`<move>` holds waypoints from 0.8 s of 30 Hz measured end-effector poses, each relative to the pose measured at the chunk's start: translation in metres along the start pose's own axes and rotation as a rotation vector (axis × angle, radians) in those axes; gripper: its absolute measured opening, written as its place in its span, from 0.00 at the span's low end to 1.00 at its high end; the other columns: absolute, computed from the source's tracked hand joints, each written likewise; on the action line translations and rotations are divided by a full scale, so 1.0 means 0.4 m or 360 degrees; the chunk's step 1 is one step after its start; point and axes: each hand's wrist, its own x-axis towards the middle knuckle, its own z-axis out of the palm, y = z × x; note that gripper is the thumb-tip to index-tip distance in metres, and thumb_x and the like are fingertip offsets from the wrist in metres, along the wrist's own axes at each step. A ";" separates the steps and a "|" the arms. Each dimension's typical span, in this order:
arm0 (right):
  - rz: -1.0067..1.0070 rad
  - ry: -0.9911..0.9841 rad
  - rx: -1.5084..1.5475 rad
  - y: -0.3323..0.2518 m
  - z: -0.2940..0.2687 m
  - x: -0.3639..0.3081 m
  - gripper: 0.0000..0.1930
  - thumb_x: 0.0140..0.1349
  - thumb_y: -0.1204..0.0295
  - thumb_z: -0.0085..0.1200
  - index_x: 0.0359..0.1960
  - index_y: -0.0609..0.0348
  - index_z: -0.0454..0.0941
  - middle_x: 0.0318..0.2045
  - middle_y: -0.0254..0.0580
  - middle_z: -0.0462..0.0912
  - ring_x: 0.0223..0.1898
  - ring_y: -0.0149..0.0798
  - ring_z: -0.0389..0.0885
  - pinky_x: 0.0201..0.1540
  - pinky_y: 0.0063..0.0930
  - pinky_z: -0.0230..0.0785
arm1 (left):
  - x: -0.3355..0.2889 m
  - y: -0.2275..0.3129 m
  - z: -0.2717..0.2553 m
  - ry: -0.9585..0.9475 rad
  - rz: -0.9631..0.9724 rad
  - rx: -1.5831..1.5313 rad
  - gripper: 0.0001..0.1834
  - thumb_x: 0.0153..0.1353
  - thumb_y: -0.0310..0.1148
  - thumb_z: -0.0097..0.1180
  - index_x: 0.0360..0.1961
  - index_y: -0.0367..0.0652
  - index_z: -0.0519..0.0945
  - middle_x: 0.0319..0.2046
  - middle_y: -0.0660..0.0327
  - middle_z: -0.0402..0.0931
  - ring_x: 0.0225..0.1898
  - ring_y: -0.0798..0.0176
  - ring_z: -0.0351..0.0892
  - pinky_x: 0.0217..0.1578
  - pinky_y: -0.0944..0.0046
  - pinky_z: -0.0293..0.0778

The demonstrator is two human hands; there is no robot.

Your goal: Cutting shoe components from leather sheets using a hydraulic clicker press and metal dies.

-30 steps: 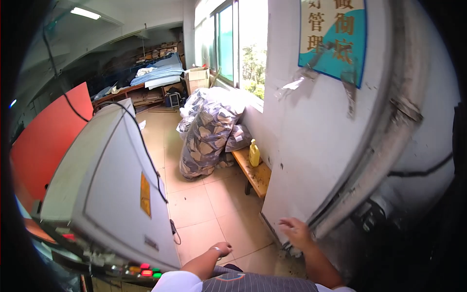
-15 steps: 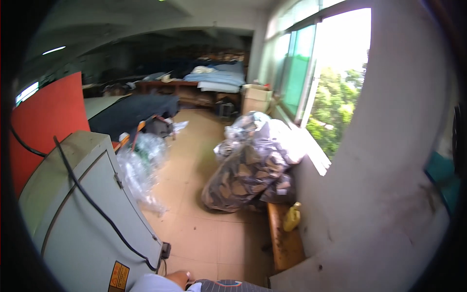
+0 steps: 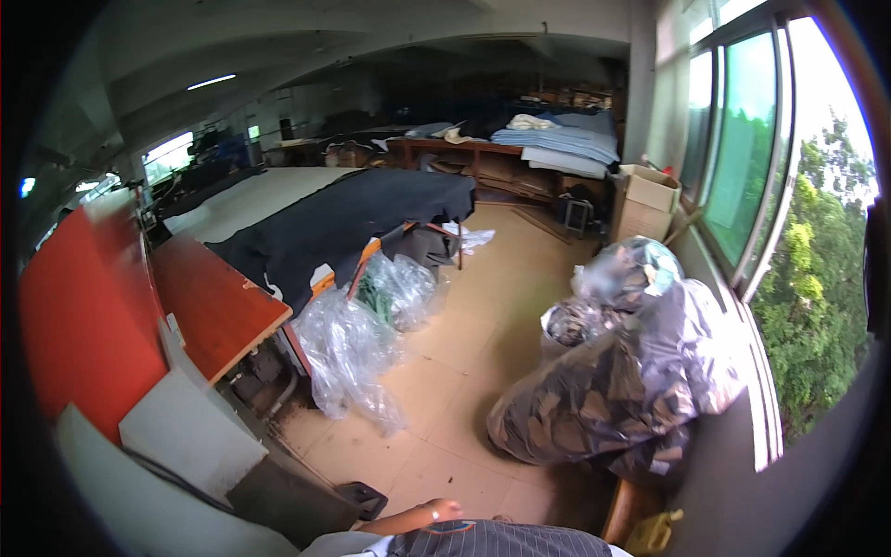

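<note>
Head view: one hand, which side cannot be told, is seen empty and loosely curled at six o'clock; the nearest thing, a black block, lies at its nine o'clock on the floor.

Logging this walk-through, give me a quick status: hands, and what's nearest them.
Left hand bare, holding nothing, low by the striped shirt. Right hand out of view. Nearest: black pedal on floor.

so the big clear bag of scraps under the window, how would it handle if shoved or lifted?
The big clear bag looks soft: thin film bulging over loose cut pieces, so it would probably sag and deform rather than slide. Stuffed full, it's likely heavy and awkward. It leans against the window wall, so it would probably slump, not tip.
</note>
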 end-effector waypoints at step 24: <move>-0.0801 -0.0429 0.0832 -0.258 -0.434 1.371 0.15 0.61 0.65 0.52 0.47 0.58 0.78 0.45 0.55 0.81 0.45 0.52 0.80 0.43 0.37 0.74 | 0.484 -0.657 -1.576 0.1724 -0.0527 -0.0665 0.14 0.58 0.40 0.57 0.39 0.42 0.81 0.34 0.54 0.83 0.38 0.55 0.83 0.40 0.59 0.76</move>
